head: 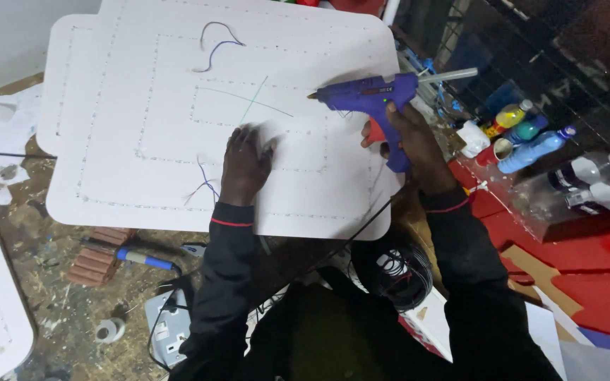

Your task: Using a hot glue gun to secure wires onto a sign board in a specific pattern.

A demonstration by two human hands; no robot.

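Head view: hands, right (407,137) gripping blue glue gun (372,95), left (245,162) on white board (142,120).

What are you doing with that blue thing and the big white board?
A person in black sleeves is working over a large white board with rounded corners dotted with rows of small holes. The right hand grips a purple hot glue gun, its nozzle aimed at the board but not touching it. The left hand presses flat on the board beside thin loose wires. Plastic bottles stand on the right.
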